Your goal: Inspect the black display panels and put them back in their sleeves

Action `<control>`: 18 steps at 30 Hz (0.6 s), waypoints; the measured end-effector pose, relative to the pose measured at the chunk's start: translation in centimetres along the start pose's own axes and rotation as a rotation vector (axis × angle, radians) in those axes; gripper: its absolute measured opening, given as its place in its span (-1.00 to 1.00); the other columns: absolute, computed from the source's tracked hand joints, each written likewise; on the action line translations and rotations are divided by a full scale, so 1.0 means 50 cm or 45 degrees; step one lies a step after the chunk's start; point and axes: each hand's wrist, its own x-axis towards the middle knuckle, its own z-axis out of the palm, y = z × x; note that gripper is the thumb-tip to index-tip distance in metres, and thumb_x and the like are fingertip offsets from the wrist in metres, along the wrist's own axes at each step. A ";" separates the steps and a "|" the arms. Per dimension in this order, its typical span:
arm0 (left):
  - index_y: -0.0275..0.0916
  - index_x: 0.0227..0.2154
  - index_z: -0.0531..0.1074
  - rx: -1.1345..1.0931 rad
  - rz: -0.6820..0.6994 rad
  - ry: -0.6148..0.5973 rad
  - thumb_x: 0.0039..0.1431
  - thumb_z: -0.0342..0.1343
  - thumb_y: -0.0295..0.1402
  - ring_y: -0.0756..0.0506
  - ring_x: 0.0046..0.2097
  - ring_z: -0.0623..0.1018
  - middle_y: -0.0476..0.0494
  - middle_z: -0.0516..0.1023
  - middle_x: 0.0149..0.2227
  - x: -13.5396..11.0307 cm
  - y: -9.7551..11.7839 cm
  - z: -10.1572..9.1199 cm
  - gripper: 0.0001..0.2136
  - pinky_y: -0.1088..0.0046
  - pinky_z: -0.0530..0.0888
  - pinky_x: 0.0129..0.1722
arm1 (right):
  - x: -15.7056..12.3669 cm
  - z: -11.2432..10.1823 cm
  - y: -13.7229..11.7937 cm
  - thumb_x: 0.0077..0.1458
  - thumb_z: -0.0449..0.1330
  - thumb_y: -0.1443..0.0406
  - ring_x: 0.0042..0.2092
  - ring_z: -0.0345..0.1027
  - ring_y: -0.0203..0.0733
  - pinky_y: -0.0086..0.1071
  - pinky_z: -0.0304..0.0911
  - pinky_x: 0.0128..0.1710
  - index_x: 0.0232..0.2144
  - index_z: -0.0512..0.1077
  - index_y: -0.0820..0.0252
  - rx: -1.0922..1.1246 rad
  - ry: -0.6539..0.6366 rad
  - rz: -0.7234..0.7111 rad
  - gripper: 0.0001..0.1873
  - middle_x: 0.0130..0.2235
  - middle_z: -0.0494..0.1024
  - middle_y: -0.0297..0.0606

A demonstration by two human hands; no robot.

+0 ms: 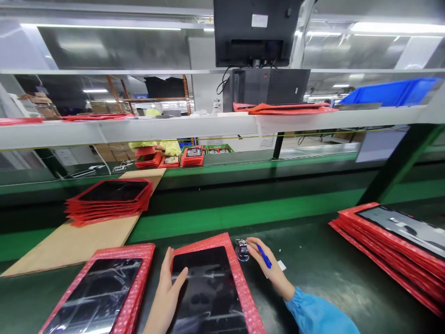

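A black glass screen panel (pixel 208 283) lies on a red bubble-wrap sleeve (pixel 248 297) in front of me. My left hand (pixel 167 290) rests along its left edge, fingers stretched out and thumb apart on the glass. To the right of the panel, my right hand (pixel 269 266) has its fingers closed, with a blue pen (pixel 264 256) tucked in them. Its fingertips meet a small shiny metal piece (pixel 242 250) on the dark bench, whose kind I cannot make out. A second black panel (pixel 99 294) lies on red sleeves at the left.
Red sleeves with panels form a stack (pixel 111 199) on a wooden board (pixel 86 239) and another stack (pixel 392 246) at the right. A white shelf (pixel 167 129) crosses above, bearing a blue bin (pixel 389 93). Behind it, a person in yellow (pixel 170 148) handles red sleeves.
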 end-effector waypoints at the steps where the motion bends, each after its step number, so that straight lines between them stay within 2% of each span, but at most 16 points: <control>1: -0.18 0.29 -0.10 0.024 0.038 0.011 0.08 0.12 -0.05 -0.18 0.37 -0.15 -0.17 -0.18 0.39 -0.005 -0.001 -0.002 -0.21 0.31 -0.18 0.30 | 0.011 0.004 0.009 -0.02 0.26 -0.04 -0.09 0.52 0.01 -0.15 0.37 -0.04 -0.24 0.45 0.15 -0.013 -0.006 -0.006 -0.57 -0.21 0.63 -0.18; 3: -0.15 0.28 -0.13 0.037 0.065 0.015 0.09 0.11 -0.04 -0.16 0.37 -0.21 -0.11 -0.25 0.40 -0.014 -0.007 -0.014 -0.22 0.34 -0.23 0.30 | 0.035 0.011 0.025 0.09 0.23 0.05 -0.12 0.51 -0.06 -0.12 0.37 -0.06 -0.21 0.44 0.21 -0.048 -0.019 -0.016 -0.64 -0.20 0.60 -0.21; 4: -0.13 0.27 -0.09 0.019 0.048 0.009 0.08 0.11 -0.03 -0.17 0.37 -0.17 -0.11 -0.22 0.40 -0.015 -0.012 -0.024 -0.24 0.33 -0.19 0.31 | 0.046 0.014 0.032 0.14 0.21 0.11 -0.15 0.50 -0.10 -0.11 0.37 -0.08 -0.19 0.43 0.24 -0.068 -0.034 -0.019 -0.69 -0.20 0.58 -0.22; 7: -0.15 0.15 0.09 -0.075 -0.040 0.020 -0.01 0.17 0.02 -0.26 0.30 0.11 -0.25 0.03 0.32 -0.011 -0.032 -0.064 -0.29 0.28 0.09 0.25 | 0.072 0.020 0.044 0.21 0.16 0.22 -0.28 0.48 -0.21 -0.20 0.40 -0.21 -0.21 0.43 0.27 -0.129 -0.109 -0.028 -0.79 -0.28 0.55 -0.30; 10: -0.22 -0.05 0.28 -0.107 -0.113 0.076 -0.18 0.28 0.02 -0.29 0.05 0.39 -0.34 0.36 0.05 -0.009 -0.051 -0.103 -0.35 0.27 0.38 -0.04 | 0.082 0.020 0.044 0.21 0.17 0.21 -0.40 0.44 -0.28 -0.30 0.40 -0.34 -0.31 0.44 0.28 -0.188 -0.172 -0.044 -0.79 -0.41 0.51 -0.38; 12: -0.22 -0.17 0.36 -0.146 -0.195 0.053 -0.28 0.33 0.00 -0.23 -0.19 0.48 -0.26 0.47 -0.17 -0.018 -0.058 -0.117 -0.39 0.32 0.42 -0.34 | 0.084 0.017 0.042 0.20 0.18 0.20 -0.41 0.44 -0.28 -0.30 0.39 -0.33 -0.35 0.44 0.28 -0.222 -0.175 -0.055 -0.78 -0.43 0.51 -0.40; 14: -0.23 -0.25 0.41 -0.200 -0.296 -0.012 -0.33 0.36 -0.04 -0.15 -0.36 0.47 -0.17 0.48 -0.33 -0.036 -0.059 -0.119 -0.45 0.39 0.35 -0.50 | 0.085 0.014 0.039 0.16 0.20 0.17 -0.40 0.47 -0.24 -0.26 0.40 -0.30 -0.37 0.44 0.27 -0.250 -0.144 -0.055 -0.76 -0.45 0.54 -0.38; 16: -0.25 -0.30 0.44 -0.253 -0.391 -0.086 -0.32 0.37 -0.09 -0.09 -0.42 0.45 -0.11 0.47 -0.42 -0.056 -0.055 -0.114 -0.51 0.43 0.32 -0.51 | 0.083 0.012 0.032 0.09 0.23 0.08 -0.35 0.52 -0.13 -0.19 0.41 -0.24 -0.36 0.44 0.24 -0.276 -0.080 -0.051 -0.69 -0.43 0.59 -0.30; 18: -0.28 -0.32 0.46 -0.295 -0.466 -0.154 -0.30 0.36 -0.13 -0.04 -0.45 0.42 -0.06 0.45 -0.47 -0.071 -0.048 -0.108 -0.55 0.45 0.32 -0.49 | 0.073 0.010 0.015 -0.03 0.25 -0.01 -0.21 0.54 0.06 -0.09 0.39 -0.15 -0.31 0.45 0.23 -0.295 0.001 -0.061 -0.58 -0.32 0.64 -0.13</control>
